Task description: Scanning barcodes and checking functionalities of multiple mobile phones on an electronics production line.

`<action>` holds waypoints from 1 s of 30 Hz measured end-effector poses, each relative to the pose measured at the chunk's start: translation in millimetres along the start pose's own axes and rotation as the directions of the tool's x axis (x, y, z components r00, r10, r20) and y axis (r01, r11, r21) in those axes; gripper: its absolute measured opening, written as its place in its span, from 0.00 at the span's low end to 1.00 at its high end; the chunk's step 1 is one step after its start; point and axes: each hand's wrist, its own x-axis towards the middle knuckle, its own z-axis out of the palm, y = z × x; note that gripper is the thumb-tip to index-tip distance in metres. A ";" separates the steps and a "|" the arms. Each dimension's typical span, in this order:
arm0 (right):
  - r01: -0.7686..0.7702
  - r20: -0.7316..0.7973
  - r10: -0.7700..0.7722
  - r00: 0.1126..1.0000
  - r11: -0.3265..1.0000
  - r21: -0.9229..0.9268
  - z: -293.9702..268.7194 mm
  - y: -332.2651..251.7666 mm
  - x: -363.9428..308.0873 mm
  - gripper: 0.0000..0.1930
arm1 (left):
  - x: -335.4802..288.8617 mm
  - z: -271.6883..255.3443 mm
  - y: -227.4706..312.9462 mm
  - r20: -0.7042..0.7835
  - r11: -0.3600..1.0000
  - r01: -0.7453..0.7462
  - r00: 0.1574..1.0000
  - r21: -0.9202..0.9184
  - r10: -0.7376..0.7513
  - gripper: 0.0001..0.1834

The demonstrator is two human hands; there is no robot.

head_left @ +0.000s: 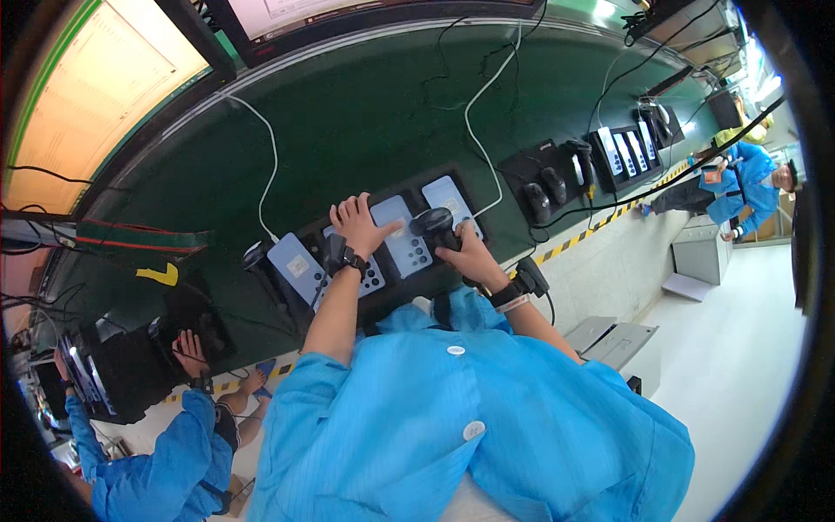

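Observation:
Several pale blue smartphones lie back up in a black tray (402, 287) on the bench before me. My left hand (355, 224) is open with spread fingers, over the upper part of one phone (372, 277) and beside its neighbour (394, 211). In my right hand (472, 258) is a black handheld barcode scanner (432, 223), its head above the lower right of that neighbouring phone. White cables run to the leftmost phone (296, 264) and to the rightmost phone (445, 198). My left palm is hidden from view.
Two black mice (545, 193) rest on a dark mat to the right, near another tray of phones (624, 155). Monitors (113, 78) line the far edge. A co-worker in blue (174, 461) works at lower left; another person (744, 187) stands far right.

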 end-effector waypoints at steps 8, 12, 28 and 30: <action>0.094 -0.045 -0.098 0.994 0.992 -0.089 22.3 2.7 -1.8 0.24 | -4.5 10.4 -9.8 -0.160 0.994 -0.085 0.982 0.073 0.096 0.57; -0.014 0.035 0.018 0.999 0.995 -0.102 26.9 5.9 -11.1 0.26 | -19.5 5.6 -2.9 -0.078 0.995 -0.073 0.994 0.069 0.079 0.52; -0.174 0.178 0.148 0.973 0.975 0.140 0.4 -12.3 10.5 0.25 | 6.1 1.8 -3.2 -0.226 0.994 -0.104 0.968 0.042 0.111 0.55; -0.154 0.131 0.137 0.982 0.979 0.132 -6.3 -21.5 5.7 0.24 | 0.7 -4.8 3.2 -0.179 0.993 -0.112 0.977 0.033 0.116 0.53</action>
